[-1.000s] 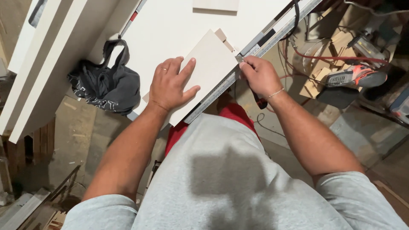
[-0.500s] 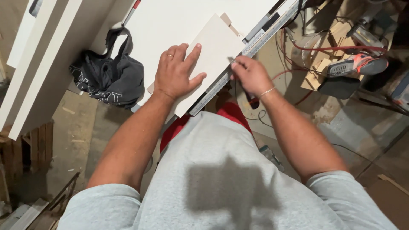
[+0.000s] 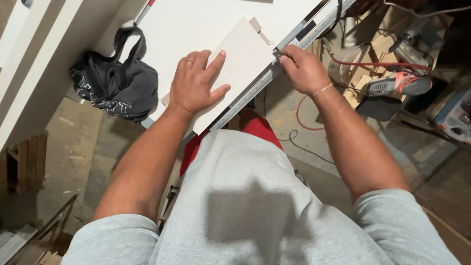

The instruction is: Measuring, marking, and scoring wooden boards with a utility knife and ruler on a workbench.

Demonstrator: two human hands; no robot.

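My left hand (image 3: pixel 196 81) lies flat, fingers spread, on a small cream-white panel (image 3: pixel 243 54) that rests on a large white work surface (image 3: pixel 196 24). A small tan notch piece (image 3: pixel 257 25) shows at the panel's far corner. My right hand (image 3: pixel 301 68) is closed at the panel's right edge, against a long metal rail with a ruler scale (image 3: pixel 255 91) along the table's edge. Its fingertips pinch something small and dark, perhaps a pencil; I cannot tell what it is.
A dark grey bag (image 3: pixel 115 83) lies left of the table. White boards (image 3: pixel 39 64) lean at far left. Right of the table sit power tools (image 3: pixel 397 83), a red cable (image 3: pixel 299 115) and wood scraps on the floor. A blue tool (image 3: pixel 454 115) is at the right edge.
Both hands and the small panel sit higher and further right in view. My right hand has slid along the rail toward the panel's far corner. My left hand stays pressed on the panel.
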